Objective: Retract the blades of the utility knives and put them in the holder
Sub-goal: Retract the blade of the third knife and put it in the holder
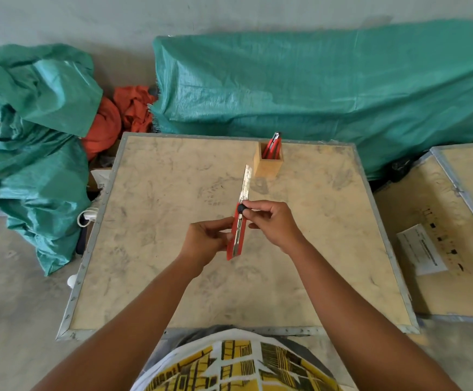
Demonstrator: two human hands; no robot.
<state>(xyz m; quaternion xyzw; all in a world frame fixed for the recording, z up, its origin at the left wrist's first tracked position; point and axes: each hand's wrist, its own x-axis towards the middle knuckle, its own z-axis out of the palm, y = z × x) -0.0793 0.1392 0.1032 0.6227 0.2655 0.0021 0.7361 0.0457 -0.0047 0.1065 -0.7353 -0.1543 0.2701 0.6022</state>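
In the middle of the frame, above a beige worktop (156,249) with a grey metal rim, the person holds a red utility knife (236,238) in both hands. The left hand (205,241) grips the red handle from the left side, fingers closed on it. The right hand (272,221) pinches the black slider knob (241,208) near the front of the handle between thumb and forefinger. The blade (245,183) is fully out, long and silvery, pointing toward the top of the frame, its tip near the lower left corner of the holder.

The holder (267,165), a small square wooden box, stands toward the upper right of the worktop, close to the far rim. Red and black knives (274,145) already stand in it, leaning and poking above its top edge.

Behind the worktop, across the upper part of the frame, lie bulky shapes under green tarpaulin (314,88), with another heap of it (29,131) at the left. Between them sits crumpled orange cloth (116,117). At the right edge is a second, similar board (427,277) with a white paper sheet (421,249) on it; its print is too small to read. At the bottom, the person's white shirt (241,365) shows a yellow and black pattern.
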